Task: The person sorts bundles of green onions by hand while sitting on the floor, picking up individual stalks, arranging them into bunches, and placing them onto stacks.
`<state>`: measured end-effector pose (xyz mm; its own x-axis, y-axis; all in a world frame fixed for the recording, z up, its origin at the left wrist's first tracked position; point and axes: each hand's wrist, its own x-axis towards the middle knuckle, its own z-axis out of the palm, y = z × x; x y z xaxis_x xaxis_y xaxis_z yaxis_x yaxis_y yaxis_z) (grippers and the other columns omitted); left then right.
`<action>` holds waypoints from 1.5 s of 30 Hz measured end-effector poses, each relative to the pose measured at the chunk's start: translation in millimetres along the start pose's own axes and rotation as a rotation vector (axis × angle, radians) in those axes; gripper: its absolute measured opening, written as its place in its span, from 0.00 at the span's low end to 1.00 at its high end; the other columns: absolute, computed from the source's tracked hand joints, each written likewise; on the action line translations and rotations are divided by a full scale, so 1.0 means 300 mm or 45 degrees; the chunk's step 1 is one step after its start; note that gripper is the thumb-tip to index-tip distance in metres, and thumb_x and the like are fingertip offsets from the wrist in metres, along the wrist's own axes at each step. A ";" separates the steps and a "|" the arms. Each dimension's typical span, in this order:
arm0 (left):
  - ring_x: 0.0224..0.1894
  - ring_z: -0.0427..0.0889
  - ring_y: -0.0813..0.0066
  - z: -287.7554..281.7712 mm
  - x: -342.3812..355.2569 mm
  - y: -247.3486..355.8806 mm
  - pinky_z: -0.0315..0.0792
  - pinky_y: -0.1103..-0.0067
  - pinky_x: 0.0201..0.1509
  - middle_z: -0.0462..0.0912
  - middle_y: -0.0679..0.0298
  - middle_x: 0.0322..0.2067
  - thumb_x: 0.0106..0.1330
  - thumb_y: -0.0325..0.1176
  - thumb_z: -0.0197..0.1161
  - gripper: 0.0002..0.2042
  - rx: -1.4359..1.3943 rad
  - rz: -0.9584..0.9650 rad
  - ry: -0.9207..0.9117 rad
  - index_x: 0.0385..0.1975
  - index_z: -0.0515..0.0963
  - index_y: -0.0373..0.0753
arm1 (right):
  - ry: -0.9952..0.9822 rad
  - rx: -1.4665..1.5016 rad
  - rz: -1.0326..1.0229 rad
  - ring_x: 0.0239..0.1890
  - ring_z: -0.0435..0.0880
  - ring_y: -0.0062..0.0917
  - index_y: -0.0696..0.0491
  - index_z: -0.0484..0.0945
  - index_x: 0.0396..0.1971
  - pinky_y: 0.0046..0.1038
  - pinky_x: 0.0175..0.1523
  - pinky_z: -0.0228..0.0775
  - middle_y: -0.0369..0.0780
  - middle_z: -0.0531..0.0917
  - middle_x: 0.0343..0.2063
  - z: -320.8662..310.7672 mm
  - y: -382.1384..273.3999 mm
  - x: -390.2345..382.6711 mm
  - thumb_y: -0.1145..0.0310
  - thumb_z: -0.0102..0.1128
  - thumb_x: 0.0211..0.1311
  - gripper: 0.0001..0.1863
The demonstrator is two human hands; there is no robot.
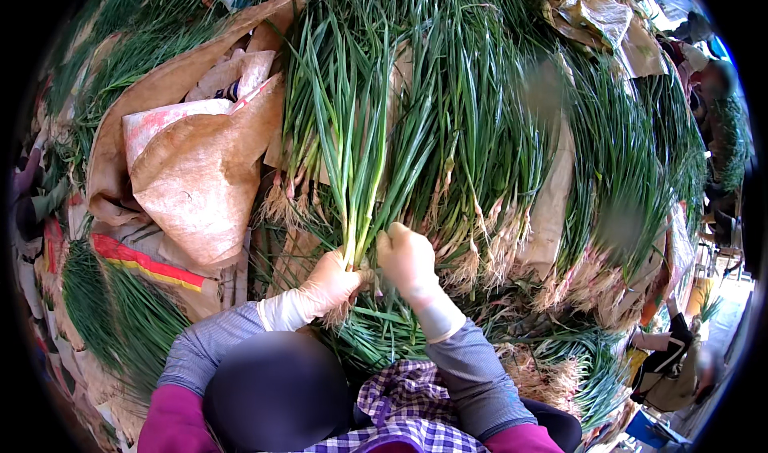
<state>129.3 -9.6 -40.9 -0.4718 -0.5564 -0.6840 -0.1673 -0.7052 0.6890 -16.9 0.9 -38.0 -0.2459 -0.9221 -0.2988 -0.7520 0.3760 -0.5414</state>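
1. Left hand [328, 281]: grip closed around the pale lower ends of long green stalks [346, 173].
2. Right hand [408, 263]: fingers curled just beside them; grip's hold cannot be told.
3. Folded brown paper-like sheet [196, 193]: left of the stalks.
4. Green leafy bundles with pale stringy roots [500, 149]: crowded beyond and rightward.

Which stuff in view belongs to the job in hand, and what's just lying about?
Job in hand, by the look of it:
- bunch of green stalks, gripped near its roots by the gloved left hand; right hand close beside
- rows of similar stalks ahead

Apparently just lying about:
- crumpled brown sacking
- red-and-yellow-striped sack
- crinkled plastic, upper right
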 end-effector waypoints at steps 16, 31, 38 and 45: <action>0.20 0.70 0.86 -0.119 -0.008 0.127 0.68 0.84 0.27 0.70 0.70 0.24 0.61 0.25 0.57 0.20 -1.004 -0.242 -0.626 0.53 0.64 0.37 | 0.171 -0.105 0.000 0.25 0.82 0.33 0.60 0.75 0.27 0.32 0.33 0.75 0.46 0.80 0.21 0.016 0.216 0.138 0.63 0.46 0.65 0.15; 0.28 0.78 0.74 -0.091 -0.069 0.166 0.76 0.67 0.44 0.75 0.59 0.36 0.58 0.21 0.57 0.26 -0.829 0.094 -0.783 0.58 0.62 0.42 | 0.638 0.150 0.059 0.19 0.72 0.18 0.56 0.73 0.31 0.22 0.25 0.67 0.37 0.76 0.18 -0.362 0.163 0.142 0.68 0.53 0.62 0.07; 0.25 0.77 0.76 -0.054 -0.010 0.133 0.77 0.79 0.33 0.76 0.60 0.34 0.59 0.21 0.56 0.24 -0.770 -0.127 -0.588 0.56 0.62 0.38 | -0.087 1.516 0.382 0.25 0.77 0.19 0.64 0.69 0.45 0.18 0.30 0.71 0.40 0.79 0.26 -0.291 0.304 0.118 0.71 0.51 0.64 0.14; 0.21 0.73 0.77 -0.058 -0.041 0.153 0.71 0.80 0.27 0.75 0.60 0.32 0.58 0.20 0.56 0.20 -0.849 -0.046 -0.559 0.52 0.65 0.37 | 0.627 -0.195 -0.113 0.31 0.81 0.27 0.55 0.77 0.38 0.26 0.37 0.75 0.41 0.82 0.32 -0.224 0.311 0.112 0.75 0.57 0.56 0.09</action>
<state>142.5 -42.9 -5.0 -0.7969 -0.4025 -0.4505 0.2990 -0.9108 0.2847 -136.4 -1.1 -45.6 -0.4082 -0.8973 0.1678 -0.8546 0.3110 -0.4160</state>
